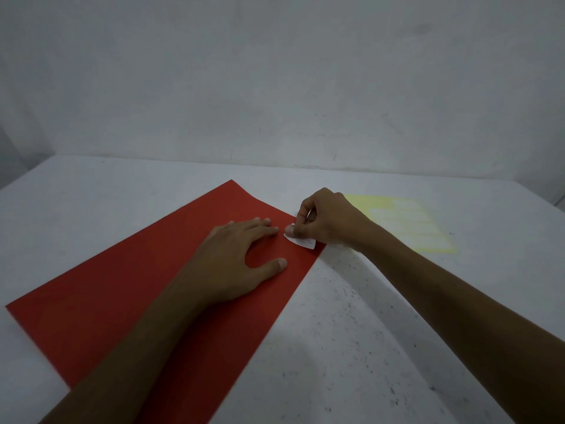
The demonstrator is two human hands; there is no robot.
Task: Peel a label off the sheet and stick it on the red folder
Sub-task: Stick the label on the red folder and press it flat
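Observation:
The red folder (128,289) lies flat and slanted across the white table. My left hand (235,258) rests palm down on it, fingers spread, holding nothing. My right hand (324,220) pinches a small white label (301,241) at the folder's right corner. The label's lower end touches the red surface, and its upper end is under my thumb. The yellow label sheet (412,224) lies on the table to the right, partly hidden behind my right hand, with several white labels on it.
The white table (382,316) has dark specks on its right half. A plain grey wall (275,87) rises right behind the table's far edge. The table's left edge drops off at the far left.

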